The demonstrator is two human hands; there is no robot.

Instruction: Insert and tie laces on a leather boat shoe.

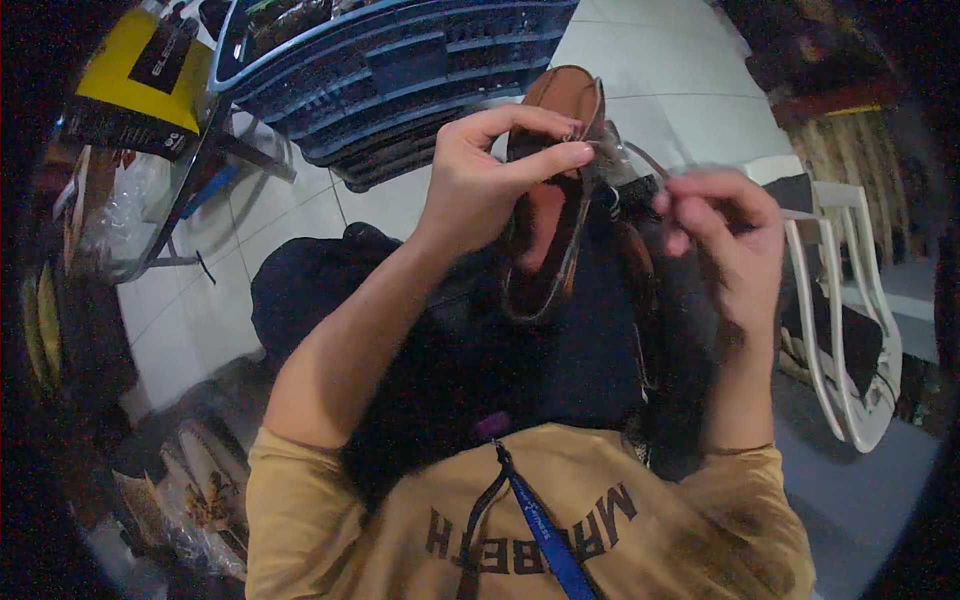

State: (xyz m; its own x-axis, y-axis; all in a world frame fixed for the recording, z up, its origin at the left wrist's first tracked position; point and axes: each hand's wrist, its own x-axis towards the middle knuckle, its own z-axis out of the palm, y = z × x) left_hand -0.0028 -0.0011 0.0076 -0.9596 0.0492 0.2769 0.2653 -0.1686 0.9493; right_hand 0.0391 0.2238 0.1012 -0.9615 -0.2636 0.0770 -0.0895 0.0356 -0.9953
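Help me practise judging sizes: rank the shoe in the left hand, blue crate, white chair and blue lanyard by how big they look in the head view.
1. Blue crate, cut off at the top edge
2. White chair, by its outline
3. Shoe, partly covered by the left hand
4. Blue lanyard

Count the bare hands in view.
2: the left hand grips the brown shoe; the right hand, blurred, holds a thin strand to the shoe's right.
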